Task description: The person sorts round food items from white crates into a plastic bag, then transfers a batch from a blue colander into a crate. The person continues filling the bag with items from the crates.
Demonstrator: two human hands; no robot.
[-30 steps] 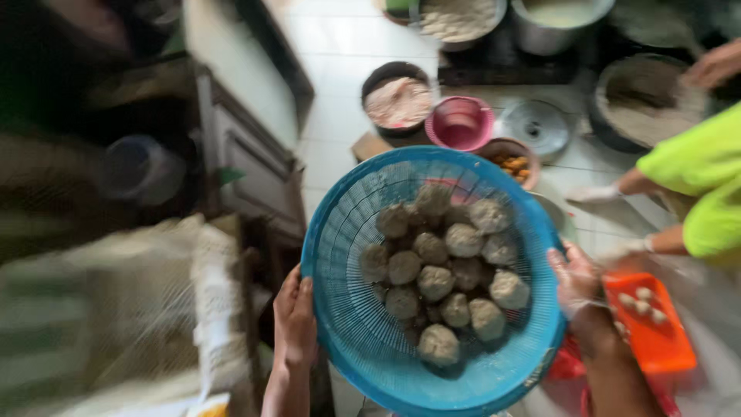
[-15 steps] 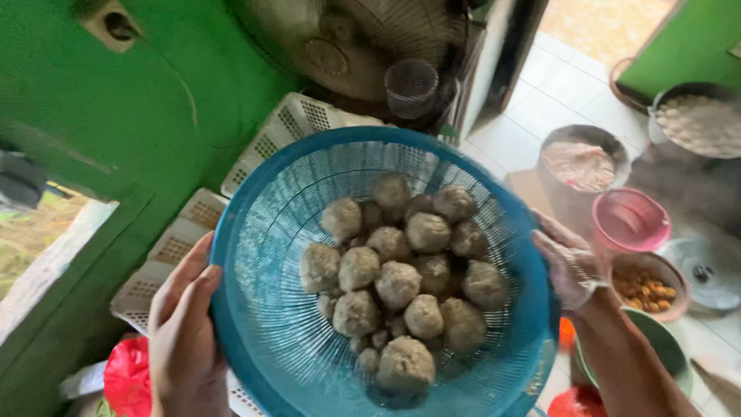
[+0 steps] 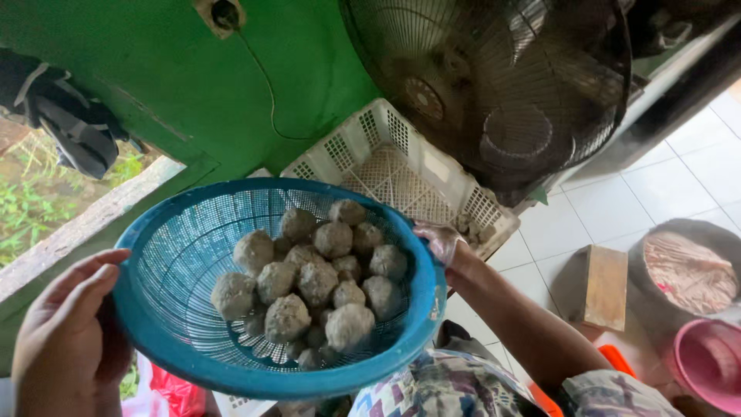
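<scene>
Holding the blue basket (image 3: 185,309) up in front of me, my left hand (image 3: 65,340) grips its near rim — fingers curled shut on it — and my right hand (image 3: 441,241) clasps the far rim. Grey meatballs (image 3: 312,286) are heaped inside, above a white crate (image 3: 401,166) beside the fan (image 3: 494,85).

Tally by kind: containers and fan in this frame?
Blue basket: 1
White crate: 1
Pink bowl: 1
Dark bowl: 1
Fan: 1
Total: 5
</scene>
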